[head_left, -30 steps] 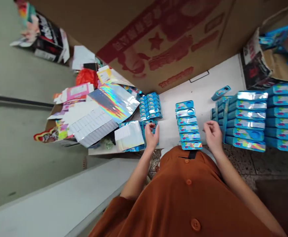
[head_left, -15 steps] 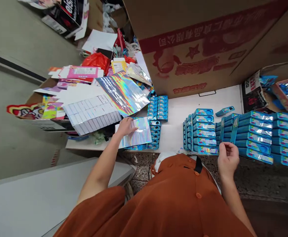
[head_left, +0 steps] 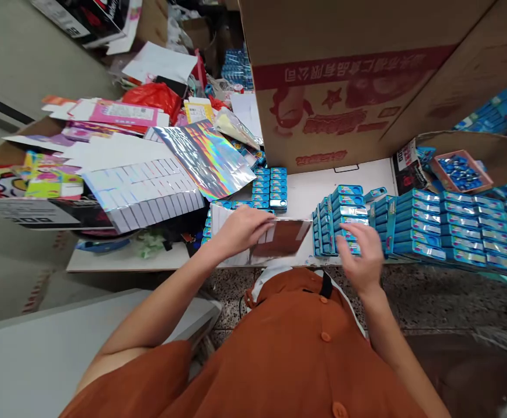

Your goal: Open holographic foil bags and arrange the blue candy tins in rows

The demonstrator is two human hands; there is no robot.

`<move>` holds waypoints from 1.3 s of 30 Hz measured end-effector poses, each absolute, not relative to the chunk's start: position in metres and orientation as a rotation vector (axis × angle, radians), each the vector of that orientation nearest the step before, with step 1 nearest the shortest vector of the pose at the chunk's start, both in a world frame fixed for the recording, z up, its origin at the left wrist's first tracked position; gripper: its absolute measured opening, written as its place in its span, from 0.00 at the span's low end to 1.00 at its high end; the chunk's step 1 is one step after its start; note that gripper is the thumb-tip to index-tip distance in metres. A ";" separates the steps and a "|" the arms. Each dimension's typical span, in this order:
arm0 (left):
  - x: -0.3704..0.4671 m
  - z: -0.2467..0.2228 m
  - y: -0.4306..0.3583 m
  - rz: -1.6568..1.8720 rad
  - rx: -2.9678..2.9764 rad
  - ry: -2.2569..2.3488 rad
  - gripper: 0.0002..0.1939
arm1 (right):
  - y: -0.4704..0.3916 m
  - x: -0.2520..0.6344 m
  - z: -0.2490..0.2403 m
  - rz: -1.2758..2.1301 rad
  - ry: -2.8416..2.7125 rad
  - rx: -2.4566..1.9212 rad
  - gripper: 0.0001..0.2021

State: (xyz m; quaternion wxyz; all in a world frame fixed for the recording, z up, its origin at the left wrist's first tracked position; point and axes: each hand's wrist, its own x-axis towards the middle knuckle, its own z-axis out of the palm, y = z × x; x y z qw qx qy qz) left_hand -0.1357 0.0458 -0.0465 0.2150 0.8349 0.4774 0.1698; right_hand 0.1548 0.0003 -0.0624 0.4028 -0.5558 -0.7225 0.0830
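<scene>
My left hand is closed on the upper edge of a shiny mirror-like sheet, tilted up and reflecting brown. Under my left hand a pale paper-like layer shows, partly covered. My right hand has thumb and fingers apart with nothing in it, just in front of a stack of flat blue packets. More blue packets stand in rows behind the shiny sheet, and others peek out left of my left hand.
A tall cardboard box rises at the back of the white table. Stacked blue packets line the right. On the left lie a holographic sheet, a block of white cards and a carton of packaging.
My left hand has moved right, lifting and tilting the shiny sheet off the blue packets. My right hand has come left toward it and its fingers have spread. The view has shifted right.
</scene>
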 end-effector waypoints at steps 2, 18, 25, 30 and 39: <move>-0.127 -0.036 0.034 0.495 2.287 1.288 0.12 | 0.006 0.127 -0.056 0.232 -2.013 -1.208 0.16; -0.122 -0.011 0.005 0.613 1.880 1.439 0.12 | 0.002 0.081 -0.067 0.080 -2.201 -0.910 0.20; -0.123 -0.012 0.012 0.609 1.849 1.432 0.12 | 0.004 0.077 -0.069 0.054 -2.120 -0.929 0.18; -0.128 -0.019 0.027 0.604 1.992 1.394 0.14 | 0.005 0.072 -0.067 0.185 -2.106 -0.935 0.12; -0.232 -0.104 0.112 0.450 2.317 1.834 0.17 | 0.005 0.092 -0.050 0.713 -1.643 -1.103 0.03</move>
